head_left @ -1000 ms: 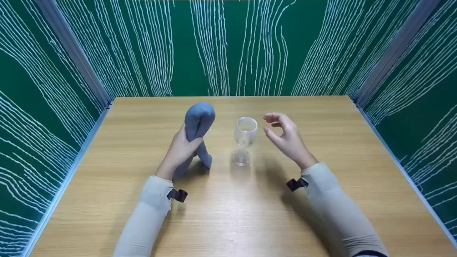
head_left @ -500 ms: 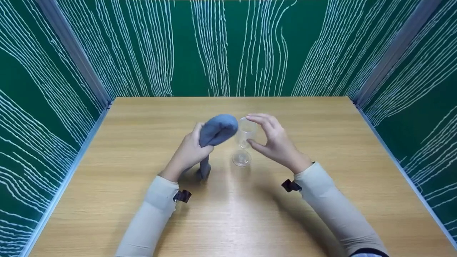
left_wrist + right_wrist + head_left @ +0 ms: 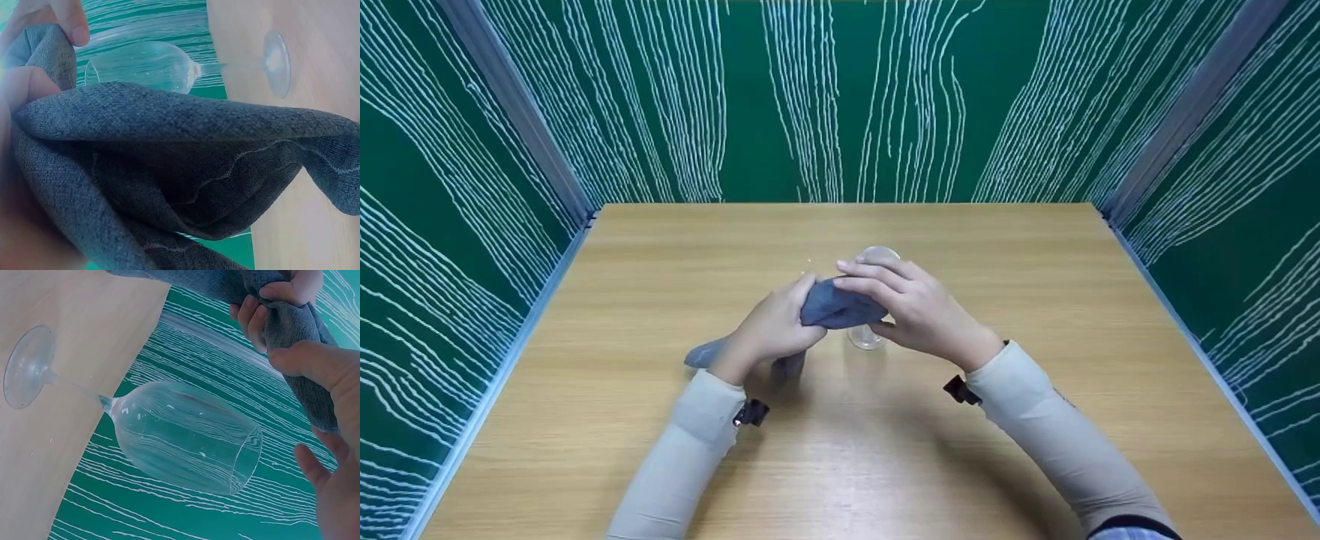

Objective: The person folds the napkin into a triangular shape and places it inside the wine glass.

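A blue-grey cloth (image 3: 840, 306) is bunched between the two hands above the table. My left hand (image 3: 774, 321) grips it round its middle, and its loose ends hang down behind the wrist, as the folds of the cloth (image 3: 163, 115) in the left wrist view also show. My right hand (image 3: 926, 316) holds the cloth's other end, its thumb on one side and its fingers on the other. Just beyond the hands a clear wine glass (image 3: 180, 439) stands upright on its foot; in the head view the cloth and right hand hide most of its bowl.
The wooden table (image 3: 607, 255) is bounded by green walls (image 3: 780, 97) with white wavy lines at the back and both sides. Small dark cameras (image 3: 751, 412) are strapped at the wrists, over light sleeves (image 3: 675, 457).
My left hand has tipped the cloth over to the right, toward the glass. My right hand has moved left from beside the glass and taken hold of the cloth's end. The glass stays put.
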### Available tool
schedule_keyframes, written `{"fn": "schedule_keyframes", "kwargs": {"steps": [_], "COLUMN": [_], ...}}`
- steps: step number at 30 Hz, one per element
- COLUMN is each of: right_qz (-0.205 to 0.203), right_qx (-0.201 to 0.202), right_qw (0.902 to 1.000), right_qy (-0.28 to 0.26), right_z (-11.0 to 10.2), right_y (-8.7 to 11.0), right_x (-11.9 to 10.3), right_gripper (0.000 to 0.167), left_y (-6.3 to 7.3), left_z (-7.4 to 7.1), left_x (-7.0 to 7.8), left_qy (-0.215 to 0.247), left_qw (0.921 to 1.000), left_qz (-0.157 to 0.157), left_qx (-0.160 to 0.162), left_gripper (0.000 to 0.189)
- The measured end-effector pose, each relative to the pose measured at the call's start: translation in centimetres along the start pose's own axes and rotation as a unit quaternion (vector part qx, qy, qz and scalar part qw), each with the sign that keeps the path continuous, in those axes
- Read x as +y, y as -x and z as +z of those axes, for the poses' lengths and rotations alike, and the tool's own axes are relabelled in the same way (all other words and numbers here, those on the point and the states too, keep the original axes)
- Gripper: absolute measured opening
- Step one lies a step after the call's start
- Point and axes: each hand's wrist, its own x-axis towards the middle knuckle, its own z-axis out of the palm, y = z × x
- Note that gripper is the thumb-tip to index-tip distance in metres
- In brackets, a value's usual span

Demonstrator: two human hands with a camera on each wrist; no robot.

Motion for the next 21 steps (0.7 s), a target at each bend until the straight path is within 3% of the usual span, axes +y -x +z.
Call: {"fn": "schedule_keyframes", "kwargs": {"steps": [8,15,18,21], "right_qz": [0.011,0.025,0.041,0.056], "right_qx": [0.002,0.036,0.052,0.072], "right_qw": [0.9999,0.9986,0.9975,0.9956], "right_qy": [0.006,0.029,0.025,0.022], "right_z": [-0.24,-0.26,-0.36,-0.49], "right_y": [0.12,0.19,0.19,0.13], "right_x": [-0.16,-0.29,-0.28,-0.25], "right_gripper": [0.052,0.033,0.031,0.028], "left_y": [0.05,-0.08,0.02,0.19], "left_z": [0.26,0.56,0.66,0.79], "left_x": [-0.29,-0.16,0.1,0.44], "left_qy": [-0.006,0.002,0.013,0.035], "left_qw": [1.0,0.9996,0.9983,0.992], "left_qz": [0.004,0.024,0.041,0.079], "left_qx": [0.002,0.014,0.038,0.091], "left_gripper": [0.039,0.048,0.052,0.047]}}
